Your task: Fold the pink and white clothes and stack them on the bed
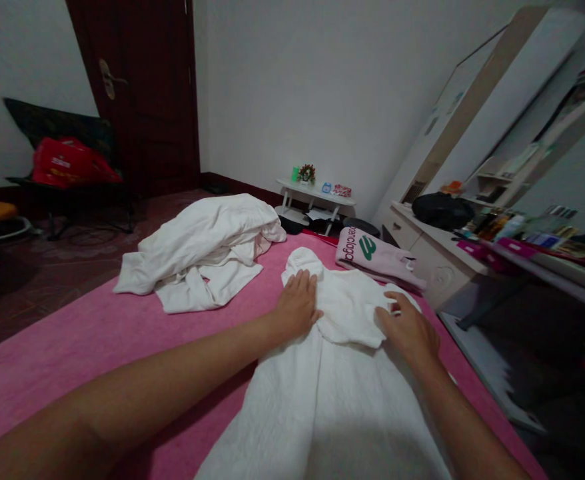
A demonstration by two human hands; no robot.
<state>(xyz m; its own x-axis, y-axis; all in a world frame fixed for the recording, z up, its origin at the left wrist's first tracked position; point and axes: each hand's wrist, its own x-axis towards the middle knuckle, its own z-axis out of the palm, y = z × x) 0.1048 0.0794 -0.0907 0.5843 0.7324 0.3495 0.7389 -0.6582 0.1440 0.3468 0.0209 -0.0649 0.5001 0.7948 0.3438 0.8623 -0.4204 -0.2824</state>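
Observation:
A white garment [352, 393] is spread lengthwise on the pink bed cover [172, 380], its lower part running toward me. One sleeve-like section is folded across its upper part, and a bunched bit sticks up at the far left corner. My left hand [298, 303] lies flat on the garment's upper left side, fingers stretched forward. At the upper right edge is my right hand [412, 327], its thumb and bent forefinger apart, touching the cloth. Some of its other fingers are hidden. Just beyond lies a folded pale pink garment [382, 260] with dark lettering and a green mark.
A heap of white clothing [207, 247] lies on the bed's far left. Beyond the bed stands a small white table [315, 189] with a potted plant. A cluttered dresser [430, 250] flanks the right side. At left, a chair holds a red bag [70, 162].

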